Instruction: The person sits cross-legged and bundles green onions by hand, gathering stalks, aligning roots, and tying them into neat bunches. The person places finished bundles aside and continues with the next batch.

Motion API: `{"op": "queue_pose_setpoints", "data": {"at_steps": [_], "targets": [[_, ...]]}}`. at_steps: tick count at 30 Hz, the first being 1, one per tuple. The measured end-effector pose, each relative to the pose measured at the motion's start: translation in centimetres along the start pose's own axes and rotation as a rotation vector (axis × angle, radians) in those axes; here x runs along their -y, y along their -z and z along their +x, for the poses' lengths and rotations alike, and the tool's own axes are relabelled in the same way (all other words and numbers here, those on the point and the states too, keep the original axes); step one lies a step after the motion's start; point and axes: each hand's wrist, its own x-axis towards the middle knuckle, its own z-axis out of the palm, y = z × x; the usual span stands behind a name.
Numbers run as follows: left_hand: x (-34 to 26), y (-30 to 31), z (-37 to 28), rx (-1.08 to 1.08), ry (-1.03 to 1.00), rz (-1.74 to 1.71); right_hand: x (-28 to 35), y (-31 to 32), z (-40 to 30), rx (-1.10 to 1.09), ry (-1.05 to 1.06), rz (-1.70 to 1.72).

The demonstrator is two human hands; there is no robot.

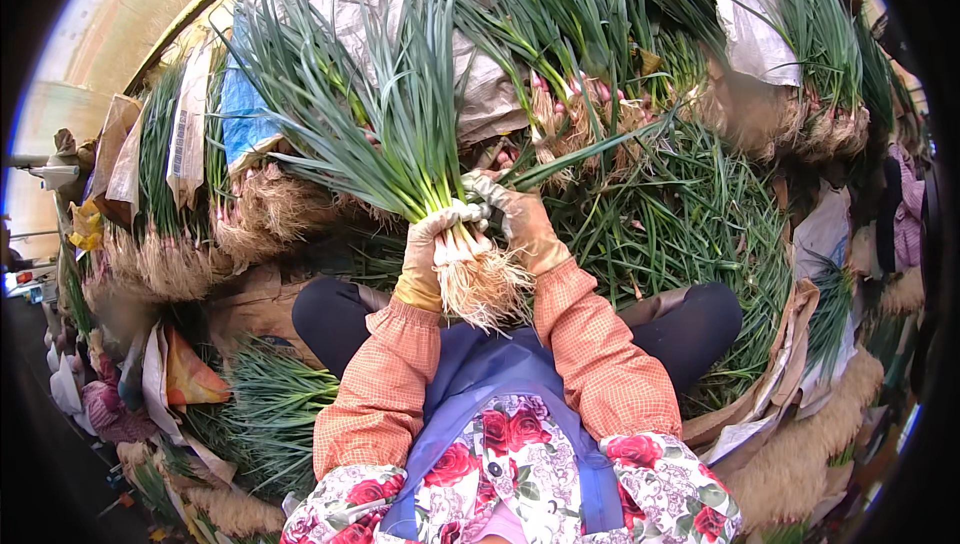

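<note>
My left hand [431, 244], in a pale work glove with a yellow cuff, grips a bunch of green garlic [420, 131] just above its white bulbs. Its leaves fan out away from me, and the stringy roots [484, 285] hang towards my lap. Close against the right side of the bunch, my gloved right hand [517, 214] has its fingers curled on a long green leaf [585, 158] that sticks out to the right. The exact hold of the right fingertips is partly hidden.
Loose cut leaves [675, 221] cover the ground before me and to the right. Rooted garlic bundles [585, 94] lie ahead, some under a woven sack [487, 86]. More bundles stand left [161, 236], and leafy ones [277, 401] lie beside my left knee [326, 323].
</note>
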Motion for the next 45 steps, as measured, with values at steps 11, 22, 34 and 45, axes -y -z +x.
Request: {"op": "queue_pose_setpoints", "data": {"at_steps": [11, 22, 34, 45], "targets": [[-13.1, -3.1, 2.1, -0.375, -0.333, 0.637, 6.4, 6.3, 5.3, -0.271, 0.262, -1.070], [-3.8, -2.1, 2.0, -0.073, -0.107, 0.417, 1.4, 2.4, -0.9, 0.210, -0.007, -0.221], [-1.7, 0.0, -1.1, 0.133, 0.207, 0.016, 2.5, -1.3, 2.8, 0.155, -0.127, -0.101], [-0.8, -2.2, -1.5, 0.169, 0.122, -0.339, 0.8, 0.5, 0.8, 0.121, -0.058, 0.256]]}}
